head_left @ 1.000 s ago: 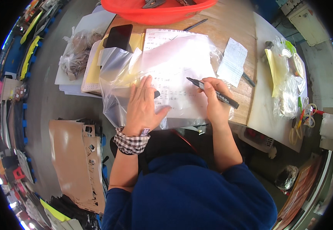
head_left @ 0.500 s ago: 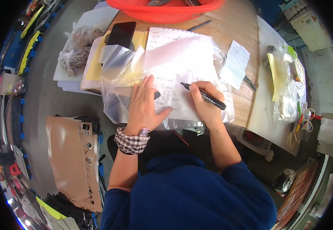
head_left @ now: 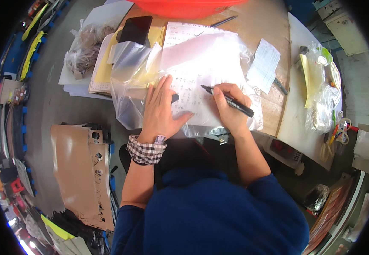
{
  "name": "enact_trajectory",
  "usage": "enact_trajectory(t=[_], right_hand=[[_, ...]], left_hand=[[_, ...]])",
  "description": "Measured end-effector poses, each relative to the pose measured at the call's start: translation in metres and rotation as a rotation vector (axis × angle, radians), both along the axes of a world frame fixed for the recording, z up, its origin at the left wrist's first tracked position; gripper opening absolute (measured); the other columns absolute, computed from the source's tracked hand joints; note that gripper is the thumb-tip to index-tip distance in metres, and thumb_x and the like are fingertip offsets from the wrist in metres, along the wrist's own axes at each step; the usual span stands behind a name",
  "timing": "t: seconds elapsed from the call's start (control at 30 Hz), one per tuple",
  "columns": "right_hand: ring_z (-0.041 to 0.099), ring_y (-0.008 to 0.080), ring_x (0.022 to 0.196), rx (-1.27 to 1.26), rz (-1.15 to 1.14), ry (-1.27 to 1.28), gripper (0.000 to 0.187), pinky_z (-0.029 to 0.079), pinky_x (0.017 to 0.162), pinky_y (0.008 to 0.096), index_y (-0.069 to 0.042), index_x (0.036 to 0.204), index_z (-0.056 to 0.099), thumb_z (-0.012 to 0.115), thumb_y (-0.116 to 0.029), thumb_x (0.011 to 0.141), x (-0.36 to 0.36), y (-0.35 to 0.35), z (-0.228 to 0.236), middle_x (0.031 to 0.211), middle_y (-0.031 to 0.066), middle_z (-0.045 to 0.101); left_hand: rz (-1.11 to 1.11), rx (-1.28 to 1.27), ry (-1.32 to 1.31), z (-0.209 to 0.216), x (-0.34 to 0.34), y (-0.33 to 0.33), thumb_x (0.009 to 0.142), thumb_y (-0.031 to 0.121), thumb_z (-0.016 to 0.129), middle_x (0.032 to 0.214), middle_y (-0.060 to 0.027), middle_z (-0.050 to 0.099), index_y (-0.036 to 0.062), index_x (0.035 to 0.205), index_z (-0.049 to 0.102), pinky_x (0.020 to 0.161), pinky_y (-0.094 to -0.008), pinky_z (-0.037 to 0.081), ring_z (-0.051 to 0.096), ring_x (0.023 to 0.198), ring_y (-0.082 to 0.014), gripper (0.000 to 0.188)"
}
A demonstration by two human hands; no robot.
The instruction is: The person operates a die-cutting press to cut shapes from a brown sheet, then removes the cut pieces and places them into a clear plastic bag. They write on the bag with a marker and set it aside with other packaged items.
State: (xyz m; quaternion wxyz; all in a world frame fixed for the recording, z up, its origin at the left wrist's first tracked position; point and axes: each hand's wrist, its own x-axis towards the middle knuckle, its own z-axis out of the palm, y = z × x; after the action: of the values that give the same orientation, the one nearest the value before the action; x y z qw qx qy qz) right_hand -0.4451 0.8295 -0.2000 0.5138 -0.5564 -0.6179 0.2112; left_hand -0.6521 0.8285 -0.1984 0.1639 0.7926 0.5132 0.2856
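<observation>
My right hand point(head_left: 234, 108) grips a black marker pen point(head_left: 240, 106), its uncapped tip pointing left just over a clear plastic bag point(head_left: 127, 91). Under the bag lies a white sheet with handwriting point(head_left: 177, 32), its marks showing through the film. My left hand point(head_left: 161, 106) rests on the bag with fingers stretched out and the thumb spread. A small black piece point(head_left: 174, 98) shows beside its index finger; what it is, and whether the hand holds it, I cannot tell. At the left wrist is a checked cloth band point(head_left: 146, 150).
A black phone point(head_left: 135, 29) lies on yellow papers point(head_left: 156, 36). Beyond is a red basin point(head_left: 184, 7); a pen point(head_left: 224, 21) lies nearer. To the right are a creased note point(head_left: 263, 63) and a bagged bundle point(head_left: 318, 97). Brown sheets point(head_left: 76, 170) stand low on the left.
The view has shifted slightly, so the table and basin sit higher in the picture. My right hand still holds the marker over the bag, and my left hand stays flat on it.
</observation>
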Motion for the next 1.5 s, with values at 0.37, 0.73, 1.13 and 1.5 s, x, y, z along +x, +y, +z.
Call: enact_trajectory(t=[0.37,0.73,1.13,1.5], right_hand=[[0.065,0.011,0.065,-0.058,-0.054,-0.034,0.015,0.049,0.062,0.0237,-0.002,0.089,0.068,0.069,-0.016,0.089,-0.001,0.0,0.003,0.07,0.0062,0.069],[0.065,0.0115,0.068,-0.02,-0.03,-0.058,0.009,0.051,0.065,0.0245,-0.002,0.088,0.068,0.071,-0.011,0.086,-0.004,0.001,0.003,0.079,0.0072,0.07],[0.067,0.0202,0.07,0.025,-0.148,0.051,0.006,0.053,0.062,0.0291,-0.004,0.072,0.066,0.072,-0.003,0.074,-0.002,0.0,0.003,0.079,0.0107,0.068],[0.068,0.0225,0.069,0.152,-0.09,-0.027,0.007,0.053,0.06,0.0297,-0.002,0.072,0.066,0.072,0.001,0.073,-0.005,0.0,-0.001,0.075,0.0118,0.068]], left_hand=[[-0.107,-0.126,-0.107,0.003,-0.013,0.002,0.053,0.022,0.092,0.152,-0.0178,0.034,0.0045,0.129,0.037,0.118,-0.0524,0.013,0.03,0.142,-0.0343,0.095],[-0.238,-0.283,-0.176,0.011,-0.029,0.006,0.065,0.006,0.076,0.141,-0.0133,0.04,0.0021,0.148,0.018,0.12,-0.0478,0.007,0.033,0.137,-0.0324,0.102],[-0.19,-0.153,-0.155,0.005,-0.025,0.007,0.063,0.007,0.079,0.143,-0.0176,0.038,0.0062,0.149,0.023,0.118,-0.0532,0.014,0.034,0.137,-0.0363,0.103],[-0.181,-0.164,-0.147,0.005,-0.025,0.006,0.066,0.007,0.077,0.144,-0.0185,0.038,0.005,0.147,0.026,0.118,-0.0531,0.016,0.032,0.138,-0.0394,0.096]])
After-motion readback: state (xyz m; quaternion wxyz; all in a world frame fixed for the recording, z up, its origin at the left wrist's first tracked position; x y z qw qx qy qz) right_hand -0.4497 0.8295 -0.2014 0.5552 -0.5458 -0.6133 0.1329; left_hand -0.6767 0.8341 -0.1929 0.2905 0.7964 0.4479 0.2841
